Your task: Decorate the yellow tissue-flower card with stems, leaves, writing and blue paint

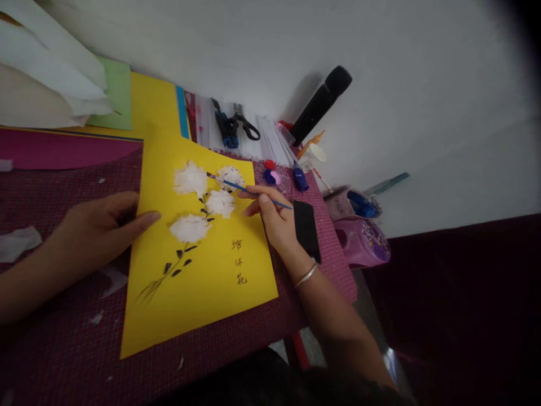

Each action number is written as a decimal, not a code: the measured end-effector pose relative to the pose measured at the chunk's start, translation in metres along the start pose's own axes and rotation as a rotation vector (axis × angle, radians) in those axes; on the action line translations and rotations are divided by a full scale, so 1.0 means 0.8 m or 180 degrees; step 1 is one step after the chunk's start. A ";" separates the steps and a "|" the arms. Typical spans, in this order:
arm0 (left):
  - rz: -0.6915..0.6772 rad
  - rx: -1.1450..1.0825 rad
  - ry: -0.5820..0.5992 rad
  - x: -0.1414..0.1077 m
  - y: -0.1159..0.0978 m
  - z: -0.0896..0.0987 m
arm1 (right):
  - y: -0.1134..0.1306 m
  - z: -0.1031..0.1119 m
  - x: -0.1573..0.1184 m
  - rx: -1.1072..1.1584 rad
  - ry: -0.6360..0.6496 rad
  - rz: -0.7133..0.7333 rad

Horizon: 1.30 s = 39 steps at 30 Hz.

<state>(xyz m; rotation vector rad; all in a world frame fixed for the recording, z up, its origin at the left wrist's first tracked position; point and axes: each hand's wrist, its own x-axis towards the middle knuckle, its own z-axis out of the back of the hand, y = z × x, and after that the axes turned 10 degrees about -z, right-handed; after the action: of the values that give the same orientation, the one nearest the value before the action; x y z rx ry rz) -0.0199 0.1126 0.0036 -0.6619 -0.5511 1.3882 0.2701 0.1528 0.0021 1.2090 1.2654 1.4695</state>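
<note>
On a table (93, 180), the card (211, 259) lies under the brush (235, 185) your right hand (276, 217) pinches near the white flowers (190, 228); your loosely curled left hand (105, 217) grips its edge, likely for steadiness, paint (269, 176) beside it, presumably for quick dips.

- Three handwritten Chinese characters (239, 262) run down the lower right of the yellow paper sheet (169, 324), in thin dark strokes, one beneath another: the top one is less clear but looks like 绣, then 球, then 花.
- Small dark capital letters (339, 206) stand on the side of the pale pink container (333, 198); they seem to end in "PACE", the start being too blurred to tell.
</note>
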 end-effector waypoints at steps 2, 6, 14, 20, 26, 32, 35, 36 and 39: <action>0.0006 -0.0033 0.0081 0.000 0.000 0.000 | 0.000 -0.003 -0.001 -0.0092 0.0002 -0.0003; 0.0040 -0.0092 0.0026 0.000 -0.004 0.000 | -0.001 -0.006 -0.001 -0.0107 -0.0075 0.0046; -0.0045 -0.0116 0.0078 0.000 0.007 -0.001 | 0.000 -0.007 -0.003 -0.0076 -0.0248 0.0027; 0.0057 -0.0174 0.0087 -0.002 0.004 0.000 | 0.005 -0.009 -0.005 -0.0289 -0.0310 -0.0048; -0.0037 0.0079 0.0063 0.001 0.008 -0.003 | 0.003 -0.014 -0.003 -0.0326 -0.0055 -0.0096; -0.0084 0.0106 0.0022 0.002 0.012 -0.004 | 0.004 -0.011 -0.003 -0.0159 -0.0023 -0.0141; -0.0126 0.0014 -0.0035 0.001 0.009 -0.004 | 0.006 0.000 0.000 0.0040 -0.0250 0.0007; -0.0131 -0.0004 -0.0057 0.000 0.009 -0.004 | 0.008 0.006 0.002 0.0088 -0.0342 0.0061; -0.0149 0.0042 -0.0074 0.000 0.014 -0.004 | 0.013 0.028 0.010 0.0019 -0.0718 0.0193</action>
<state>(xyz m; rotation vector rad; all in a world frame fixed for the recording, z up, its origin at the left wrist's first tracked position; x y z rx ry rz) -0.0255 0.1130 -0.0070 -0.6193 -0.5721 1.3560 0.2901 0.1635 0.0143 1.3854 1.0898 1.3300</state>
